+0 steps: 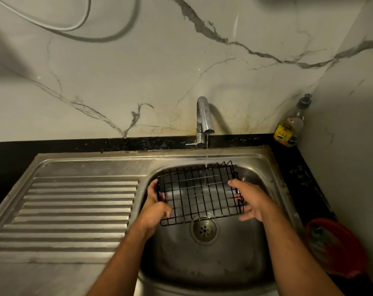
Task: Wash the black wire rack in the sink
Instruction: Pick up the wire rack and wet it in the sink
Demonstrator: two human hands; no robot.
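Both hands on the black wire rack [199, 194] over the sink [264, 165]: left hand [154, 207] grips its edge, right hand [250, 199] holds the other side, tap [203, 120] water streaming through

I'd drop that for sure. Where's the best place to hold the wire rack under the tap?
Probably by its two short side edges, one hand from each side, as the left hand and right hand do: the rack is flat and wide, leaving its middle under the water.
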